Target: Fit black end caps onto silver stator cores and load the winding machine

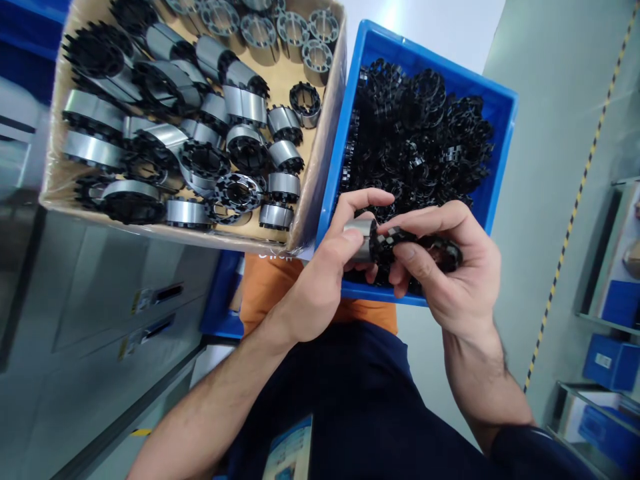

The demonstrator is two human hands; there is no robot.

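My left hand point(325, 267) is closed around a silver metal cylinder point(361, 239), its index finger stretched out above it. Black toothed rings point(440, 252) are in my right hand point(453, 267), pinched between thumb and fingers. One black ring point(387, 241) meets the right end of the cylinder; whether it is seated there is hard to tell. Both hands are over the front edge of a blue bin point(505, 133) full of black rings point(420, 133).
At the left, a plastic-lined carton point(320, 193) holds many silver cylinders point(245, 105), several with black toothed ends. Grey drawers point(120, 287) stand below it. Blue boxes point(610, 360) sit on shelving at the far right.
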